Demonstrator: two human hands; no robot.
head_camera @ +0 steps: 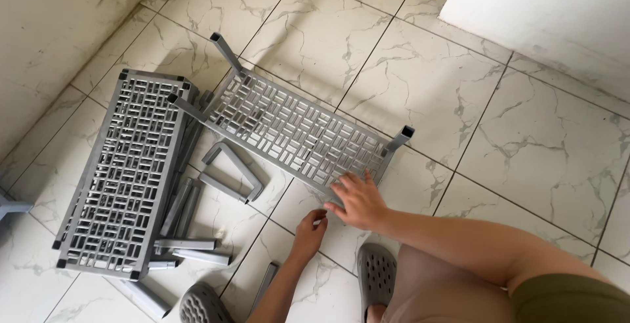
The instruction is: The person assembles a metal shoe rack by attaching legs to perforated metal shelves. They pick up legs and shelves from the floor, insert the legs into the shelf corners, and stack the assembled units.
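A grey slotted plastic shelf panel [289,126] lies on the tiled floor, with short square legs sticking up from three corners, one at the far corner [226,47] and one at the right [400,138]. My right hand [357,200] rests flat on the panel's near edge with its fingers spread. My left hand [311,226] is just below the panel's near corner, fingers curled. Whether it holds anything is hidden. A loose grey tube [266,282] lies beside my left forearm.
A stack of similar grey panels [125,165] lies to the left by the wall [46,28]. Loose grey leg tubes [190,241] and a U-shaped piece [233,172] lie between the stack and the panel. Grey sandals [376,274] are at the bottom. A white surface [545,8] stands at the top right.
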